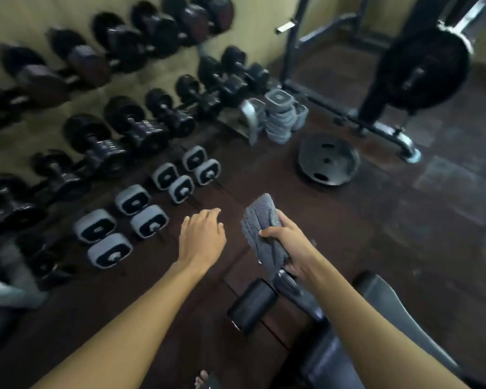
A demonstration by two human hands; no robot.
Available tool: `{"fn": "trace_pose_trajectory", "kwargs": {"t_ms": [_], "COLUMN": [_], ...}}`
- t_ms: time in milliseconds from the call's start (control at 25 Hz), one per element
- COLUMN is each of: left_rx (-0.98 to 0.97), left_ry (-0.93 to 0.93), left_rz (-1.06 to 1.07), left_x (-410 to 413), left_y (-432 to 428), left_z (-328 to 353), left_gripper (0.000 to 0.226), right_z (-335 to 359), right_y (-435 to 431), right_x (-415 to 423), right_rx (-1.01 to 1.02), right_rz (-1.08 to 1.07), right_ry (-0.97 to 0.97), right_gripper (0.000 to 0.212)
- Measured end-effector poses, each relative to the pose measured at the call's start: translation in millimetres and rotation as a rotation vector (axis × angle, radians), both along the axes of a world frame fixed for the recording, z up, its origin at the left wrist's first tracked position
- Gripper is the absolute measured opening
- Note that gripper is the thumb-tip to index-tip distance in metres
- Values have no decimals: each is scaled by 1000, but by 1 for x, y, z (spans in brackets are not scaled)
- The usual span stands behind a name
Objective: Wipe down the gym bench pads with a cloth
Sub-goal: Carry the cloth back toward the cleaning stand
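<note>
Head view: cloth (pixel 260 220) held above the bench (pixel 390 313)

Left of the bench, grey dumbbells (pixel 141 211) line the floor (pixel 404 220). Nearer the bench, the left hand (pixel 202 237) hangs over the floor, fingers loose, holding nothing. Above the bench's roller pad (pixel 253 304), the right hand (pixel 292 248) grips the bunched cloth, not touching the pads.

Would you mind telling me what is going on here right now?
A person stands over a bench, gripping a bunched grey cloth in the right hand. The left hand is open and holds nothing. The cloth is held up in the air near the roller pad and appears clear of every pad, so wiping is not under way. Dumbbells and a plate lie on the floor ahead.
</note>
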State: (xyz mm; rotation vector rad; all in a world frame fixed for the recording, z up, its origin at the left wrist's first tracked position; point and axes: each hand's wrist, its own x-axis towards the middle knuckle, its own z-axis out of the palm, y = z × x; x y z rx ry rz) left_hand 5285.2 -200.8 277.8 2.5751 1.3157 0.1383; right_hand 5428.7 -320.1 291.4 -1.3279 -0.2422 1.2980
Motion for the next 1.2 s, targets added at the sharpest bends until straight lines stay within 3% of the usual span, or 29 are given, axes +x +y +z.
{"fn": "trace_pose_trajectory", "kwargs": {"t_ms": [400, 680, 1200], "left_rx": [14, 56, 118], "left_ry": [-52, -105, -188], "left_rz": [648, 1127, 1791], "left_x": [-335, -545, -845], "left_y": [137, 135, 148], "left_z": [105, 135, 143], "left_gripper": [34, 30, 29], "right_z": [94, 113, 124], "right_y": [250, 319, 425], "right_x": [-308, -529, -911], "right_rx": [54, 121, 228], "right_rz": [653, 1083, 1716], "right_ry": [-176, -174, -163], "right_gripper": [45, 48, 42]}}
